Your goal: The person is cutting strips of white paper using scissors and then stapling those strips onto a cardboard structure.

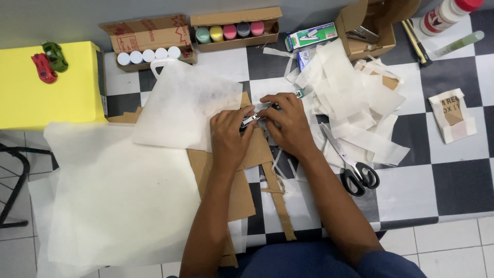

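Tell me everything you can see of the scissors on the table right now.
The black-handled scissors with silver metal blades lie flat on the checkered tabletop, just beside the person's right forearm. The blades look nearly closed and point up-left toward the pile of white paper strips, resting on some of them; the two black loop handles sit nearest the table's front edge. Neither hand touches them.

A table point(453, 185) covered in black-and-white checked cloth fills the right and middle of the scene. On the far side runs a plain grey wall point(62, 18). At the left stands a yellow box point(46, 98). Near the bottom, white floor tiles point(453, 247) show, and a black metal frame point(15, 180) stands at the left edge.
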